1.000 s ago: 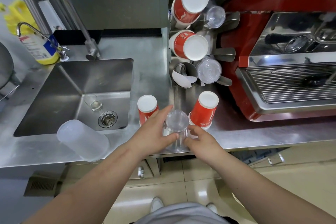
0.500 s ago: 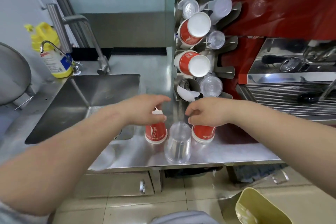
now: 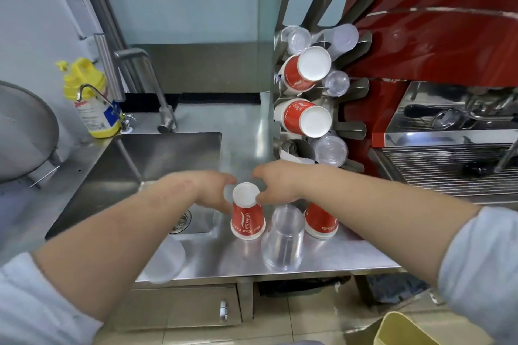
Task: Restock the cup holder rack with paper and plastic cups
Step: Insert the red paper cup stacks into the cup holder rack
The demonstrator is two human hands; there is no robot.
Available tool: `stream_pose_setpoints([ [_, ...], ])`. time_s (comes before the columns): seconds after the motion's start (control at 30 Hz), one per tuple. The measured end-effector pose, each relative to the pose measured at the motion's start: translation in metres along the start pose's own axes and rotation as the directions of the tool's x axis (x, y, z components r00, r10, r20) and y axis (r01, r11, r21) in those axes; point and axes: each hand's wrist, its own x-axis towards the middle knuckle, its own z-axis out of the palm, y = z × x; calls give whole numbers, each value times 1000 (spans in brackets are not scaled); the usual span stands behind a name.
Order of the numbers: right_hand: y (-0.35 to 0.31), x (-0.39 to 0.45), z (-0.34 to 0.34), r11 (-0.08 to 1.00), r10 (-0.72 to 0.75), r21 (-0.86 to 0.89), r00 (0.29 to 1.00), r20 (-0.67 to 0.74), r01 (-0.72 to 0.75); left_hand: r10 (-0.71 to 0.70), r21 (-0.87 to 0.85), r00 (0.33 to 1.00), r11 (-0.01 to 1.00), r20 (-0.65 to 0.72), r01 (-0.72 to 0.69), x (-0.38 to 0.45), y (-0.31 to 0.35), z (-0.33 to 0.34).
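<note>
An upside-down red paper cup (image 3: 248,218) stands on the steel counter (image 3: 322,258). My left hand (image 3: 211,190) grips its upper part from the left. My right hand (image 3: 276,185) pinches its white top from the right. A stack of clear plastic cups (image 3: 283,242) stands just to its right, nearer the front edge. A second red paper cup (image 3: 321,223) is partly hidden under my right forearm. The cup holder rack (image 3: 351,127) behind holds two red paper cups (image 3: 304,71) and several clear plastic cups (image 3: 330,150); one lower slot holds white paper.
A sink (image 3: 157,159) with a tall faucet (image 3: 157,84) lies to the left, a yellow soap bottle (image 3: 91,101) behind it. A frosted plastic cup (image 3: 165,260) lies at the counter's front edge. The red espresso machine (image 3: 448,92) fills the right. A yellow bin (image 3: 406,330) stands on the floor.
My hands let go of the clear cup stack and rose. The right hand moved from the right red cup to the left one, which both hands now hold. The camera tilted up.
</note>
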Motion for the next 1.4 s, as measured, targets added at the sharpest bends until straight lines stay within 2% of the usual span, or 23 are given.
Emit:
stream_pose_setpoints([
  [0.1, -4, 12, 18, 999, 16, 35, 999, -36, -15, 28, -224, 998, 974, -61, -41, 7, -3, 36],
  [0.2, -6, 21, 32, 995, 37, 91, 997, -72, -30, -1, -484, 991, 873, -132, -64, 10, -1, 67],
  [0.3, -7, 27, 42, 989, 53, 145, 995, -88, -40, -51, -639, 982, 765, -184, -80, 9, 4, 91],
  [0.37, -6, 29, 46, 983, 50, 179, 993, -102, -31, -79, -679, 979, 731, -189, -72, 6, 7, 100],
  [0.47, -6, 28, 48, 980, 28, 200, 991, -132, -1, -112, -649, 960, 756, -256, -85, 7, 7, 104],
  [0.8, -6, 8, 34, 945, -32, 301, 955, -296, 125, -129, -692, 924, 701, -359, -171, 3, 3, 79],
  [0.97, -2, -11, 22, 926, -35, 332, 918, -395, 178, -101, -626, 883, 742, -458, -240, -14, 9, 57],
  [1.07, -1, -30, 16, 927, -29, 314, 876, -481, 203, -53, -540, 830, 782, -556, -312, -32, 19, 42],
  [1.17, 2, -54, 7, 915, -41, 305, 813, -580, 264, -9, -489, 772, 779, -635, -393, -49, 31, 29],
  [1.4, 26, -111, -11, 878, -18, 329, 710, -704, 349, 18, -419, 681, 776, -732, -471, -75, 74, 4],
])
